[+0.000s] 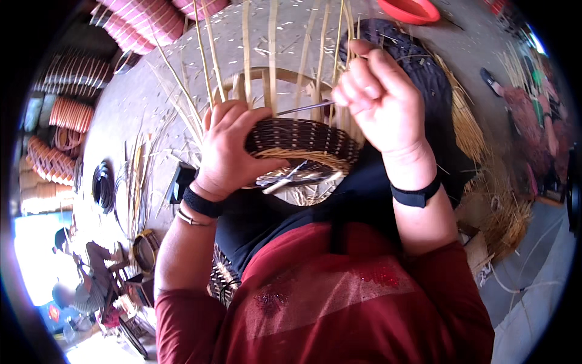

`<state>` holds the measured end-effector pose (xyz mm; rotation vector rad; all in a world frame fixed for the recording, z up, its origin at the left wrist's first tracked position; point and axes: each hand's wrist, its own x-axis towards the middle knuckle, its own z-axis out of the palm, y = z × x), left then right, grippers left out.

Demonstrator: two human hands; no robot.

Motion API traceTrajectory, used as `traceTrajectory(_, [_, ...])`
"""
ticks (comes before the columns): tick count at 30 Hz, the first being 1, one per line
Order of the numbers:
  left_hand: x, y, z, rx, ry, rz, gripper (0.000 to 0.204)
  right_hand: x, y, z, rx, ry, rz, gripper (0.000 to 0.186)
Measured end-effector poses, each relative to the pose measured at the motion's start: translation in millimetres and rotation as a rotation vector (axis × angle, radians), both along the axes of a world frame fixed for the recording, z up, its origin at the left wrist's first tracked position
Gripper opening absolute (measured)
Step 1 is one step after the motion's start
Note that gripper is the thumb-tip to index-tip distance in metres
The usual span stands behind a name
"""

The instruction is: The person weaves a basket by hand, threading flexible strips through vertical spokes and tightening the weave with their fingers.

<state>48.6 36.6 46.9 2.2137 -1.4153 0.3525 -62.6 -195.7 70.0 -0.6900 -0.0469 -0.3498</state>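
A partly woven basket rests tilted in my lap, its band dark brown with pale flecks and a straw-coloured lower edge. Tall pale upright strips rise from it. My left hand clasps the band's left side, fingers over the top and thumb along the near side. A thin dark weaving strand runs from beside those fingers, across the uprights, to my right hand. That hand is raised at the right, its fingers curled closed around the strand, close to several upright strips.
Stacks of pink and brown baskets stand at the far left. A red basin sits at the far right. A black coil and loose strips lie on the left floor, straw bundles on the right. Other people sit at both sides.
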Motion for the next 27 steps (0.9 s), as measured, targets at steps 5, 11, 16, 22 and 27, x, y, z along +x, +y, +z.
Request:
traceTrajectory(5, [-14.7,68.7,-130.1,-0.188,0.297,0.164,0.080,38.1,28.6,-86.9,-0.498,0.190,0.177,0.028])
traceTrajectory(11, [-35.7,47.0,-95.5,0.093,0.156,0.464,0.096,50.9,23.1,-122.9,-0.218,0.298,0.079,0.024])
traceTrajectory(16, [-38.4,5.4,-85.9,0.115,0.099,0.306,0.099,50.8,26.0,-111.1,-0.277,0.394,0.101,0.024])
traceTrajectory(22, [-46.8,-14.8,-102.9,0.085,0.105,0.313,0.095,125.2,17.2,-114.8,-1.239,0.510,-0.131,0.027])
traceTrajectory(27, [-36.1,-13.2,-101.3,0.065,0.189,0.252,0.083,146.9,31.5,-134.9,-1.675,0.524,-0.261,0.051])
